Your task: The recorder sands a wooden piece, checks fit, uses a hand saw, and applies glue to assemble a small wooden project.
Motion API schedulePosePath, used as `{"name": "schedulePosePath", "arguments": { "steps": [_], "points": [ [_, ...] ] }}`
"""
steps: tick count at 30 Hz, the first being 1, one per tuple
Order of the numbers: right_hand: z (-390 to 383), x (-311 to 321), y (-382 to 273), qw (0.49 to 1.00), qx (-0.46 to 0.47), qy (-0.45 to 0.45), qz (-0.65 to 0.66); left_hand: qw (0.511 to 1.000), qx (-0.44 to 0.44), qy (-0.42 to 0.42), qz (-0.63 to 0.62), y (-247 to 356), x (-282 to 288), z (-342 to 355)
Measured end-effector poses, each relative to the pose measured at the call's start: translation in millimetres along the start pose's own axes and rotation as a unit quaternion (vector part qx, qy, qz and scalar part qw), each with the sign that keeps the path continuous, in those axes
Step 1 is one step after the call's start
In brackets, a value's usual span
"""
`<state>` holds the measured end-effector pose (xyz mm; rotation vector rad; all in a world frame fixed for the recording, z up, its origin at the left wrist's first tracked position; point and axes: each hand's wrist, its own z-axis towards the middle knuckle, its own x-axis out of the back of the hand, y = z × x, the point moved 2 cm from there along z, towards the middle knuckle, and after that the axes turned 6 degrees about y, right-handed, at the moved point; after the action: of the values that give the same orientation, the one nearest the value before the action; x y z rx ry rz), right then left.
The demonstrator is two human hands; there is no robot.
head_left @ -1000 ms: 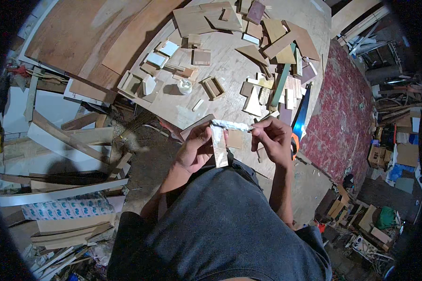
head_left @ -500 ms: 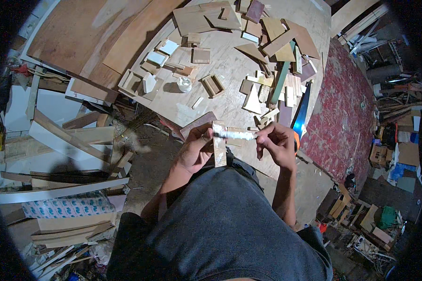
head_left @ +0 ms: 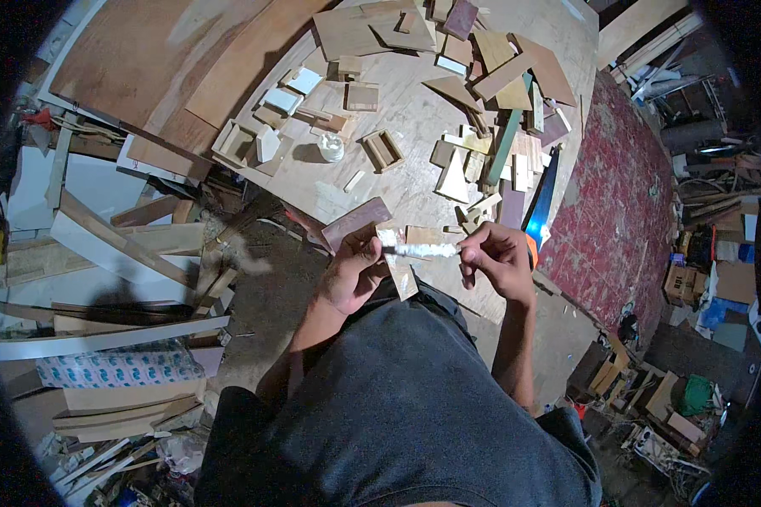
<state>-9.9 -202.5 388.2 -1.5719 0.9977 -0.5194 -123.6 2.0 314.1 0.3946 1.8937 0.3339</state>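
My left hand grips a short, pale wooden strip with a glossy, whitish face, now tilted. Across its upper part lies a thin stick coated in a lumpy white substance; my right hand pinches the stick's right end between thumb and fingertips. Just behind my hands are a purplish board and small wood offcuts on the plywood table. A small jar with white contents stands farther back, beside an open wooden box.
A handsaw with blue blade and orange handle lies at the table's right edge, near piled boards. Large sheets are at the upper left, scrap wood fills the left, a red worn surface and clutter are at right.
Both hands have shifted slightly. The white-coated stick has moved down across the pale strip, and the strip's lower end has tilted to the right.
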Motion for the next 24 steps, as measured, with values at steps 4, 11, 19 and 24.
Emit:
{"name": "schedulePosePath", "arguments": {
  "steps": [4, 11, 19, 24],
  "points": [
    [14, -5, 4, 0.999, -0.031, -0.013, -0.026, 0.996, -0.038, 0.037, -0.069, 3, 3, 0],
    [59, -9, 26, 0.999, -0.041, 0.004, -0.022, 0.982, -0.111, 0.052, -0.143, 24, 54, -5],
    [239, -55, 103, 0.934, 0.039, 0.093, -0.342, 0.964, -0.162, 0.124, -0.171, 44, 114, -10],
    [314, -83, 142, 0.892, 0.103, 0.072, -0.434, 0.957, -0.187, 0.152, -0.160, 53, 132, -13]
  ]
}}
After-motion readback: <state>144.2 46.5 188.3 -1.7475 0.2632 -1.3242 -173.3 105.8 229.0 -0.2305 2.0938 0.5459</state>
